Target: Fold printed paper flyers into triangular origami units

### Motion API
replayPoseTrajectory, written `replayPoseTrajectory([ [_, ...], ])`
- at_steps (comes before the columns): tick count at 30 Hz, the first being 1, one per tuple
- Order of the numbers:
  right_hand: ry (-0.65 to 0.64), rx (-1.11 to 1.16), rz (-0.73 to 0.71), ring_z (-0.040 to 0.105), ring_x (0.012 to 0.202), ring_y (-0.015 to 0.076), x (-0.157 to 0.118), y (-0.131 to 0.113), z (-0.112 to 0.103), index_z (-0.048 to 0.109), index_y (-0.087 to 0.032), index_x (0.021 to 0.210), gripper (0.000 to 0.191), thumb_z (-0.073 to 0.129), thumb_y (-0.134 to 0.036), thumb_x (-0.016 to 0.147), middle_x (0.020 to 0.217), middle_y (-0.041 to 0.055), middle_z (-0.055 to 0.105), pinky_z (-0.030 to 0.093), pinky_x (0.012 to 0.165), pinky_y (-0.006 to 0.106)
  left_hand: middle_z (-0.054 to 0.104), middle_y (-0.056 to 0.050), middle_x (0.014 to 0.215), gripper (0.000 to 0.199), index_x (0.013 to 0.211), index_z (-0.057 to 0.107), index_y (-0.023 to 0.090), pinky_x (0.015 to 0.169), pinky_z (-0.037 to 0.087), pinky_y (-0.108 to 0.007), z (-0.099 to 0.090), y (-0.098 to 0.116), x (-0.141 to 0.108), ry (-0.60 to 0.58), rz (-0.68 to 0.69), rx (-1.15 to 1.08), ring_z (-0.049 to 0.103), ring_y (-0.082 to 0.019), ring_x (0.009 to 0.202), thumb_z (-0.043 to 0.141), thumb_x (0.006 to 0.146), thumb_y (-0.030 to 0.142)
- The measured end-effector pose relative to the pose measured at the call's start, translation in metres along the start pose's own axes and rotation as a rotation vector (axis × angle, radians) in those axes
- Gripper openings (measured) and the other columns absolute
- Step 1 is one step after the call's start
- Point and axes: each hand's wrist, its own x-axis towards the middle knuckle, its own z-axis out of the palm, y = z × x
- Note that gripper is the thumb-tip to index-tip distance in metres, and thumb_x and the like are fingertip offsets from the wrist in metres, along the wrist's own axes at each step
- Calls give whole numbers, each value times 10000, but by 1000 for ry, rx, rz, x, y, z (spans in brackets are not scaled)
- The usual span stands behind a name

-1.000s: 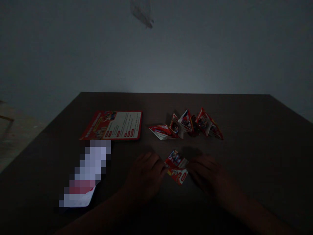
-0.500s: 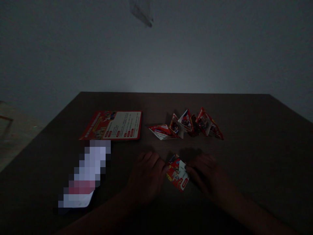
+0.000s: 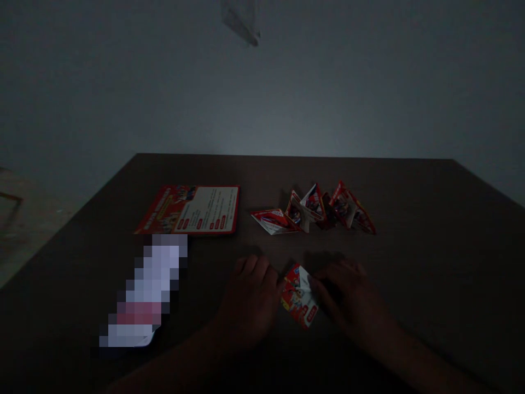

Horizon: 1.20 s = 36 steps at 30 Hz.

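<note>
Between my two hands is a small folded piece of printed paper (image 3: 300,298), red, white and yellow, its corner pointing towards me. My left hand (image 3: 252,295) pinches its left corner, fingers curled. At the right corner, my right hand (image 3: 348,293) grips the paper between thumb and fingers. Just beyond the hands stand several folded red-and-white paper pieces (image 3: 309,208) in a zigzag row. The room is dim, so the fingertips and the underside of the paper are hard to make out.
A stack of red printed sheets (image 3: 205,210) lies at the back left. Nearer me is a phone (image 3: 150,290) with a blurred-out bright screen. The dark wooden table (image 3: 430,219) reaches a pale wall (image 3: 348,82) behind.
The upper part of the paper in my hands has been folded down, so its top corner looks flatter and lower. Both hands stay at its sides.
</note>
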Motion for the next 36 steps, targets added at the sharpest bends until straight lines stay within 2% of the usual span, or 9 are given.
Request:
replayPoseTrajectory([
  [13, 9, -39, 79, 587, 758, 224, 1, -5, 1, 623, -209, 823, 62, 571, -185, 849, 778, 28, 678, 363, 765, 420, 580, -80, 844, 206, 808, 628, 144, 743, 410, -426, -3, 6, 1, -11, -23, 54, 498, -244, 821, 470, 905, 234],
  [18, 23, -46, 104, 591, 752, 220, 0, -6, 1, 636, -217, 846, 62, 585, -183, 837, 802, 31, 687, 368, 750, 404, 585, -84, 856, 205, 823, 634, 145, 739, 415, -430, -3, 6, 1, -20, -38, 61, 502, -251, 833, 475, 901, 247],
  [36, 71, -90, 67, 600, 704, 211, 0, -5, 4, 640, -212, 842, 66, 577, -193, 840, 767, 32, 685, 379, 719, 385, 590, -84, 838, 203, 795, 636, 148, 721, 412, -417, -6, 7, 2, 5, -28, 69, 502, -234, 803, 484, 891, 243],
])
